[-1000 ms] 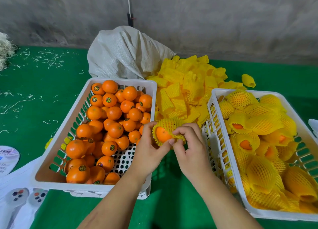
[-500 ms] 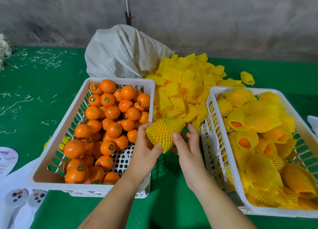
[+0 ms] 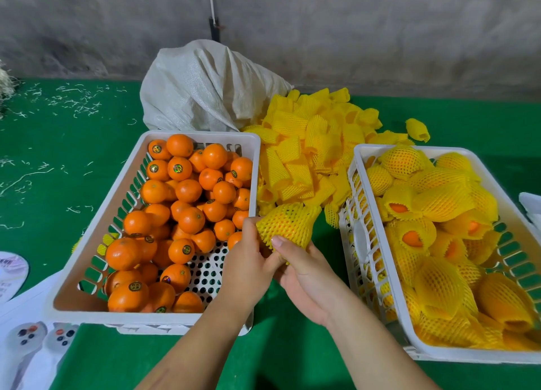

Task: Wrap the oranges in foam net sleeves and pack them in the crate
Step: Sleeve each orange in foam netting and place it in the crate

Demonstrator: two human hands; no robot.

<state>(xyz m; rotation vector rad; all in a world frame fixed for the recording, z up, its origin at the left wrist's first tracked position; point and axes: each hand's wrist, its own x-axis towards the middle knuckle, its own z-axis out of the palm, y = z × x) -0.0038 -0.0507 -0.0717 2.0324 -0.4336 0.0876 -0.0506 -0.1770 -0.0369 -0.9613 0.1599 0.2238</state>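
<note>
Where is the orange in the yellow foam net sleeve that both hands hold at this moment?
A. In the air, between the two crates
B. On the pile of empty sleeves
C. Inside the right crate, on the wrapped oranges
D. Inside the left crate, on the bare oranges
A: the left hand and right hand hold the sleeved orange over the green surface, between the left crate and right crate.

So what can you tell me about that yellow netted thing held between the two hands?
It is a foam net sleeve, yellow with a stretchy mesh, pulled over an orange that shows faintly through it. It flares open at the upper right. The left hand and the right hand grip its lower end, between the two white crates.
</note>
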